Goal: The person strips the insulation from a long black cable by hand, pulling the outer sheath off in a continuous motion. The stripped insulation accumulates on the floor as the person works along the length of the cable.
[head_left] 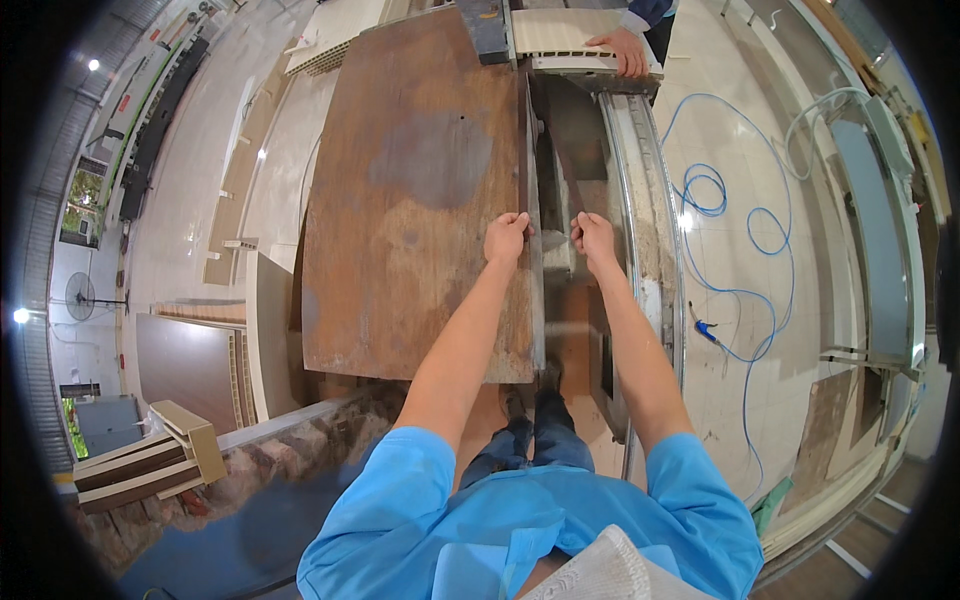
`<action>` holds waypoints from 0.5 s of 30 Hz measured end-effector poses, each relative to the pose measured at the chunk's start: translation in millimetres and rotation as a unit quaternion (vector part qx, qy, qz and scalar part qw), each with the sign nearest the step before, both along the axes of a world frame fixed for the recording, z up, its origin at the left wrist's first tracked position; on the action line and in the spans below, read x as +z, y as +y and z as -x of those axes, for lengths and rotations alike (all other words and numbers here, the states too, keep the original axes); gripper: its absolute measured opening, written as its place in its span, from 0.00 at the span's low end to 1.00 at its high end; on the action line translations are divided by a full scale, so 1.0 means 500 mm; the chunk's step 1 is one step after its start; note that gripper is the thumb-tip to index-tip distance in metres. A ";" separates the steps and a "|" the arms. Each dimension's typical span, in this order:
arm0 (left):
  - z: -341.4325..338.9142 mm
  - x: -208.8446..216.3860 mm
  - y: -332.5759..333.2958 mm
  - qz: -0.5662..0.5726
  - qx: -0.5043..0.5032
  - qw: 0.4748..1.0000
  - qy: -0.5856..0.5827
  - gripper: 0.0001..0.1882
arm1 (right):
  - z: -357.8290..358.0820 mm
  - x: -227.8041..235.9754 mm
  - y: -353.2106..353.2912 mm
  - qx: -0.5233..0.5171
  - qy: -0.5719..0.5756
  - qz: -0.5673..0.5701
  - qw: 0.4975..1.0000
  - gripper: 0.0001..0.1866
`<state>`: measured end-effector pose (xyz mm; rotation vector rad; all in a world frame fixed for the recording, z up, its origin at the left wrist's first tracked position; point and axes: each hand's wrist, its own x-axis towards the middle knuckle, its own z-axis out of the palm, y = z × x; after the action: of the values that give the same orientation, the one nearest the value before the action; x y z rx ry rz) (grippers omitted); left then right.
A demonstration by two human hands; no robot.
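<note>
My left hand (507, 238) is closed at the right edge of a wide brown board (410, 290), pinching the near end of a thin dark strip (522, 150). My right hand (592, 238), also closed, pinches a second thin dark strip (562, 160). Both strips run away from me toward the far end of the machine, spreading apart on the near side. Between my hands lies a narrow dark gap. At the far end, a co-worker's hand (625, 50) rests on a cream hollow-core panel (565, 40).
Right of the gap runs a metal rail (655, 250). A blue air hose (770, 300) with a blow gun (706, 330) loops over the floor. A dark block (486, 30) stands at the board's far edge. Cut panel pieces (150, 465) lie at left, near a fan (80, 297).
</note>
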<state>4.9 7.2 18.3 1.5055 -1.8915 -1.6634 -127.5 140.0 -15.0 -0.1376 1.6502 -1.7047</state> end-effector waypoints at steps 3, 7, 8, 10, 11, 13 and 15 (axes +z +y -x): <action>0.000 0.002 0.004 0.019 0.005 1.000 -0.012 0.15 | -0.001 0.004 0.002 0.003 -0.001 0.002 1.000 0.15; 0.004 0.003 0.009 0.004 0.023 1.000 0.006 0.15 | -0.006 0.008 0.003 0.003 0.004 -0.003 1.000 0.15; 0.004 0.003 0.010 0.008 0.024 1.000 0.005 0.15 | -0.008 0.008 0.002 0.009 0.015 0.003 1.000 0.14; 0.006 0.003 0.012 0.008 0.033 0.999 0.014 0.14 | -0.014 0.010 -0.001 0.012 0.028 -0.008 0.999 0.14; 0.008 0.003 0.013 0.003 0.040 0.999 0.025 0.14 | -0.017 0.011 -0.003 0.015 0.032 0.001 0.999 0.14; 0.010 0.004 0.017 -0.002 0.052 0.997 0.055 0.12 | -0.024 0.014 -0.007 0.012 0.032 -0.007 0.999 0.15; 0.013 0.007 0.022 -0.006 0.061 0.995 0.083 0.11 | -0.031 0.018 -0.010 0.014 0.047 0.012 0.999 0.15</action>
<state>-1.8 18.3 22.0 1.4087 -1.6734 -1.6912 -112.0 134.8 -6.1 -0.2546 1.6884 -1.7212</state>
